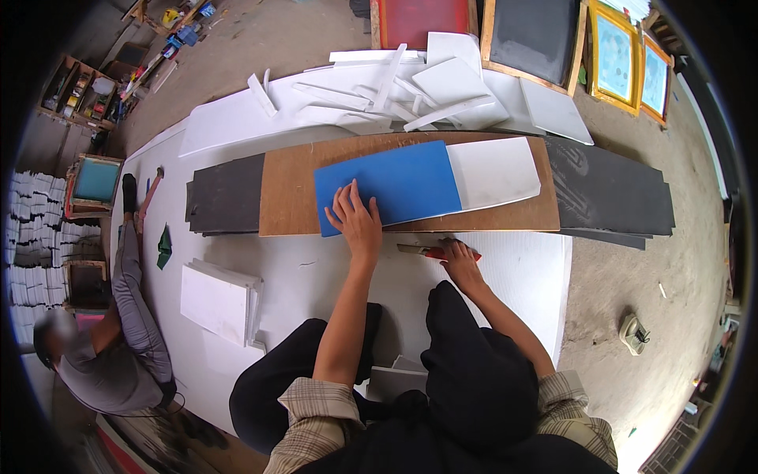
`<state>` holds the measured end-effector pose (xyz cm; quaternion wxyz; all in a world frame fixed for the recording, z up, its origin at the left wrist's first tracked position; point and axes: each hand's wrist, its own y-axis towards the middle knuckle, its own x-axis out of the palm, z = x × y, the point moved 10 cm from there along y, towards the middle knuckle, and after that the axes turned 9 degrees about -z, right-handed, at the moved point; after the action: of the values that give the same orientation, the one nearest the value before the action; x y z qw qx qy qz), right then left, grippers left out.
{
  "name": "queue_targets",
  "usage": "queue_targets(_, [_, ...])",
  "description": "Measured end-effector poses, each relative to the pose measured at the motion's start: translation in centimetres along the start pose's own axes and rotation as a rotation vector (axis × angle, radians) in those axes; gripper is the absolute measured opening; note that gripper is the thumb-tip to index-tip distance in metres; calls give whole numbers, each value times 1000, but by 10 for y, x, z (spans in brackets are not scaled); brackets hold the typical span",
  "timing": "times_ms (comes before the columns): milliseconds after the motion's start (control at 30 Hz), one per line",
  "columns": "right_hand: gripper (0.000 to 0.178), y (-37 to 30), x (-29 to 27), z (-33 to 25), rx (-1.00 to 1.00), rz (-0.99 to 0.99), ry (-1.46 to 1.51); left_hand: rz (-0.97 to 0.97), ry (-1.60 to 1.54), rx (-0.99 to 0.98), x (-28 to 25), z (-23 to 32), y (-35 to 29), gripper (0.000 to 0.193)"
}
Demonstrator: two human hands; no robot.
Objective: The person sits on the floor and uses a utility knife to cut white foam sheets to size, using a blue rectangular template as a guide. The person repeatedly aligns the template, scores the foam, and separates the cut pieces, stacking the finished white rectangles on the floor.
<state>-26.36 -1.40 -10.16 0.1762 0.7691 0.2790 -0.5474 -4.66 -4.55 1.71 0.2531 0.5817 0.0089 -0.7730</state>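
My left hand (357, 217) lies flat with spread fingers on the left part of a blue rectangular sheet (414, 178). Under the blue sheet, a white sheet (497, 174) sticks out to the right. Both rest on a brown wooden board (288, 186) that lies across dark grey sheets (616, 189). Close to the board's near edge, my right hand (462, 265) is closed around the red handle of a knife (430, 251). The knife's blade points left, and part of the handle is hidden by my fingers.
White offcut strips (387, 83) and pieces lie heaped beyond the board. A stack of white sheets (219, 299) sits at left. Another person (118, 355) sits at far left, near a hammer (158, 175). Framed screens (533, 39) stand at the back; a shoe (633, 335) lies right.
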Motion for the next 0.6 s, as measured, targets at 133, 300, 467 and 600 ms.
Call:
queue_targets(133, [34,7,5,-12,-81,-65,-145,-13,-62,-41,5,-5,-2,43])
queue_targets(300, [40,-20,-48,-13,-100,0,228,48,-133,-50,-19,-10,1,34])
queue_targets(467, [32,-39,-150,8,53,243,435,-10,-387,128,-81,63,31,27])
queue_targets(600, [25,-11,-224,16,321,290,970,-218,-802,301,-128,136,48,39])
